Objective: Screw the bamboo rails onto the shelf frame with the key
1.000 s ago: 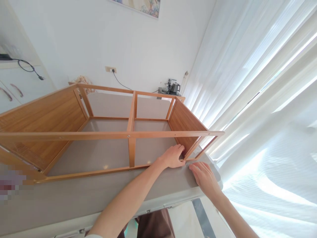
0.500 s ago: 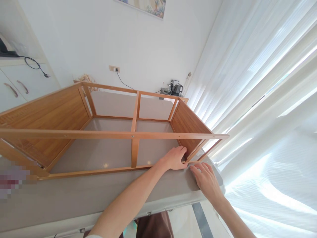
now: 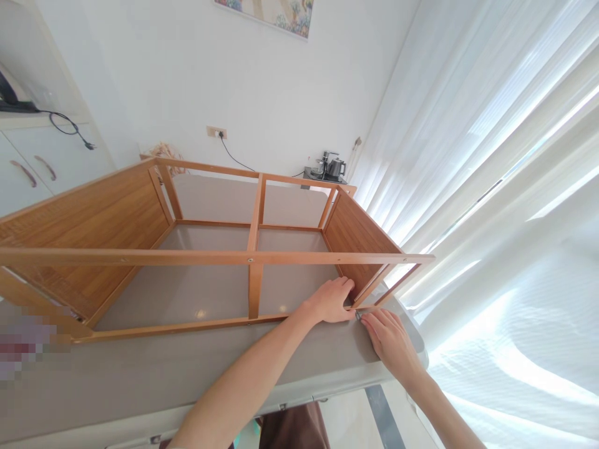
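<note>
Wooden frame (image 3: 250,257), one, standing on the tabletop (image 3: 187,368), lower rail (image 3: 178,328) running along the near edge. My left hand (image 3: 334,299), curled over that rail towards the near right corner. Small metal piece (image 3: 359,315), just beside the rail. My right hand (image 3: 387,333), pinching that piece, near the right edge. White curtain (image 3: 505,249), beyond that edge.

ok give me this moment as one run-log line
left hand: around lower rail of wooden frame, by end panel | right hand: pinching small metal piece beside rail | frame: on grey tabletop
</note>
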A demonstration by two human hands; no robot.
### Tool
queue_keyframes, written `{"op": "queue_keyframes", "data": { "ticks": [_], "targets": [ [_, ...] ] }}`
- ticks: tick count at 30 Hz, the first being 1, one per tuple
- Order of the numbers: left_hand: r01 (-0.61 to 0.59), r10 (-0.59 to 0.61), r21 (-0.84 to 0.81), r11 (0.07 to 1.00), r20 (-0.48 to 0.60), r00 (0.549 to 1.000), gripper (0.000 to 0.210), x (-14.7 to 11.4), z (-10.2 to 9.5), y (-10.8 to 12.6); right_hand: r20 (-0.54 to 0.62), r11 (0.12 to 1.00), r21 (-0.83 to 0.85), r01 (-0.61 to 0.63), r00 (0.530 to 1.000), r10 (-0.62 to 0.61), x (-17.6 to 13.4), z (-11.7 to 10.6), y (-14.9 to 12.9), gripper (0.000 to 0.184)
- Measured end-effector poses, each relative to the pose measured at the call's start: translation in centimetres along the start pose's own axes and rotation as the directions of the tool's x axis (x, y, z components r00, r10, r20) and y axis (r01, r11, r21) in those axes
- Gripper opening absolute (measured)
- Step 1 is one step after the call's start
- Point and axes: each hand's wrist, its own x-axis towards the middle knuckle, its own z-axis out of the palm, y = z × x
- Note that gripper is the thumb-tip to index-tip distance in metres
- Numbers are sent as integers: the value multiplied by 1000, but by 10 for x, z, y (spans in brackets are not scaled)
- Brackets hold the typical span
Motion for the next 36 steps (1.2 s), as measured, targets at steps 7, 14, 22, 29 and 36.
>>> {"op": "queue_keyframes", "data": {
  "ticks": [7,14,22,29,36],
  "targets": [
    [-6,6,6,1000,7,1000,34,0,2,-1,-12,1000,23,0,1000,0,-8,-5,0,24],
    [-6,6,-32,999,7,1000,34,0,2,-2,-32,994,-91,54,998,-57,-11,-4,1,31],
    [-9,9,4,1000,8,1000,33,0,3,-2,-26,986,-152,69,997,-74,-5,-1,2,29],
    [-9,9,7,1000,26,1000,33,0,0,-1,-9,983,-163,85,996,-87,-4,-1,4,33],
    [-2,3,-13,1000,34,999,35,0,0,-1,-25,982,-172,82,996,-87,-4,-2,1,33]
  ]
}}
